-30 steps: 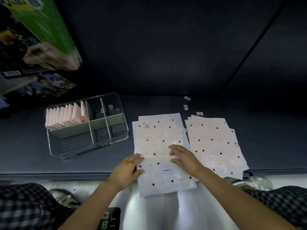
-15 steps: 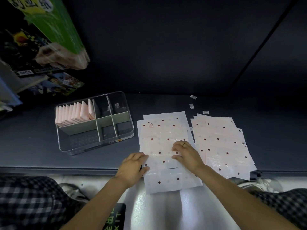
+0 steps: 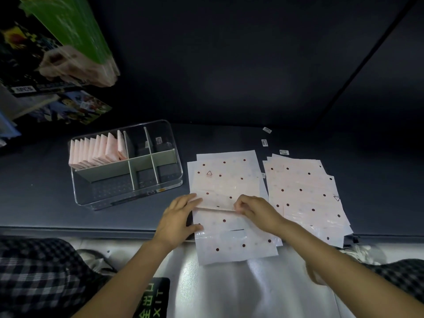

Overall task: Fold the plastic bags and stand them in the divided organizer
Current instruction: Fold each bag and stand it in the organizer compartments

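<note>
The left hand [image 3: 177,220] lies flat on the top bag [image 3: 226,203]. The right hand [image 3: 255,211] seems to pinch its fold.

organizer [image 3: 128,166] left of bags [image 3: 227,180]

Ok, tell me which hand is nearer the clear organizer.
Left. The left hand lies just off the organizer at its near right corner; the right hand is farther right, on the bag stack.

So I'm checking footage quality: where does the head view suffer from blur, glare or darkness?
Head view: the green package at upper left is blurred; glare whitens the plastic bags near the shelf edge; the background is very dark; wide-angle distortion bends the clear organizer.
</note>
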`<state>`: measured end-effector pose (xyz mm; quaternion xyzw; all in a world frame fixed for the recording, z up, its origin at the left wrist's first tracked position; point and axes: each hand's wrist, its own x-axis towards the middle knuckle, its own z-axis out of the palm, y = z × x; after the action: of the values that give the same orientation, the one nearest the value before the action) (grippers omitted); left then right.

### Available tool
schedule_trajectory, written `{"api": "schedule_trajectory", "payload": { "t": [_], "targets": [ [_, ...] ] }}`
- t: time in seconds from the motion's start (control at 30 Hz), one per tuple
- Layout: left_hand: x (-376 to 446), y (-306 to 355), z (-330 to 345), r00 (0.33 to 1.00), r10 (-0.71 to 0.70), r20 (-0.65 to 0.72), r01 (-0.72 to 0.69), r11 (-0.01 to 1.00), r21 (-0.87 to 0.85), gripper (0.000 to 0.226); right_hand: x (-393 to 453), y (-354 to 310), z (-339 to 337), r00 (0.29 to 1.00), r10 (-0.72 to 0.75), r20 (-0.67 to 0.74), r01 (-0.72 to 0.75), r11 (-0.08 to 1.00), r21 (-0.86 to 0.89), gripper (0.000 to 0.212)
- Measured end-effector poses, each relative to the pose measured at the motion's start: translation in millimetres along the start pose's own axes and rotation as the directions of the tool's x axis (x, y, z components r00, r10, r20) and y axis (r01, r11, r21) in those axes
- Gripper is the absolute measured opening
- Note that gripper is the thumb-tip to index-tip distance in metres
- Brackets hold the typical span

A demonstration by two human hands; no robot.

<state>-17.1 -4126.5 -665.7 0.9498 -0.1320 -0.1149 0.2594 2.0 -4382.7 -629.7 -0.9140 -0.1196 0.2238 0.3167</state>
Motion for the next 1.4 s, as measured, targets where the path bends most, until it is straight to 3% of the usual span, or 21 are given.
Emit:
{"api": "schedule_trajectory", "payload": {
  "t": [0.1, 0.17, 0.27, 0.37, 0.5, 0.57, 0.63, 0.73, 0.8, 0.9, 1.0, 1.13, 1.23, 1.3, 1.37, 1.4],
  "targets": [
    [-1, -4, 1, 0.996, -0.087, -0.022, 0.081, 0.981, -0.178, 0.065, -11, -7, -17, 0.985, 0.01, 0.173, -0.032, 0.992, 0.125, 0.015],
    [-2, -4, 2, 0.98, -0.199, 0.013, 0.189, 0.905, -0.38, 0.059, -10, -10, -25, 0.977, 0.024, 0.211, -0.049, 0.992, 0.113, 0.015],
    [-4, -3, 4, 0.961, -0.274, 0.043, 0.25, 0.793, -0.555, 0.055, 2, -10, -31, 0.985, 0.054, 0.165, -0.071, 0.992, 0.101, 0.017],
    [-1, 1, 5, 0.948, -0.316, 0.034, 0.28, 0.78, -0.56, 0.058, 17, -7, -28, 0.992, 0.105, 0.066, -0.106, 0.994, 0.019, 0.004],
    [1, 10, 6, 0.928, -0.361, -0.092, 0.283, 0.843, -0.458, 0.069, 31, -5, -15, 0.984, 0.044, -0.172, -0.085, 0.968, -0.237, 0.025],
    [-2, 15, 6, 0.928, -0.271, -0.254, 0.2, 0.941, -0.272, 0.063, 36, -7, -7, 0.979, 0.016, -0.203, -0.065, 0.97, -0.236, 0.031],
    [-5, 20, 8, 0.94, -0.088, -0.329, 0.064, 0.994, -0.085, 0.053, 40, -8, 2, 0.988, 0.014, -0.154, -0.051, 0.97, -0.237, 0.037],
    [-12, 28, 19, 0.977, 0.148, -0.154, -0.133, 0.986, 0.101, 0.047, 47, -10, 9, 0.995, 0.052, -0.088, -0.073, 0.963, -0.261, 0.045],
    [-16, 30, 30, 0.976, 0.217, -0.031, -0.206, 0.956, 0.207, 0.055, 52, -11, 11, 0.994, 0.084, -0.063, -0.099, 0.954, -0.283, 0.05],
    [-20, 25, 41, 0.983, 0.161, 0.093, -0.181, 0.942, 0.284, 0.065, 62, -13, 12, 0.992, 0.125, -0.026, -0.127, 0.946, -0.299, 0.053],
    [-27, 17, 47, 0.984, 0.119, 0.132, -0.154, 0.941, 0.301, 0.069, 70, -14, 11, 0.981, 0.189, 0.044, -0.169, 0.943, -0.287, 0.05],
    [-29, 11, 50, 0.978, 0.127, 0.167, -0.172, 0.941, 0.291, 0.074, 77, -17, 9, 0.973, 0.199, 0.119, -0.139, 0.911, -0.389, 0.029],
    [-26, 12, 43, 0.986, 0.131, 0.099, -0.147, 0.973, 0.179, 0.064, 73, -20, 5, 0.971, 0.173, 0.163, -0.107, 0.93, -0.351, 0.025],
    [-24, 22, 34, 0.991, 0.079, -0.104, -0.078, 0.997, 0.012, 0.042, 66, -24, -2, 0.972, 0.163, 0.166, -0.13, 0.972, -0.196, 0.019],
    [-21, 38, 21, 0.951, -0.123, -0.284, 0.054, 0.97, -0.237, 0.023, 53, -27, -11, 0.98, 0.156, 0.121, -0.158, 0.987, 0.011, 0.022],
    [-17, 47, 15, 0.92, -0.258, -0.295, 0.125, 0.907, -0.403, 0.017, 45, -30, -16, 0.982, 0.167, 0.085, -0.176, 0.978, 0.114, 0.027]
  ]
}}
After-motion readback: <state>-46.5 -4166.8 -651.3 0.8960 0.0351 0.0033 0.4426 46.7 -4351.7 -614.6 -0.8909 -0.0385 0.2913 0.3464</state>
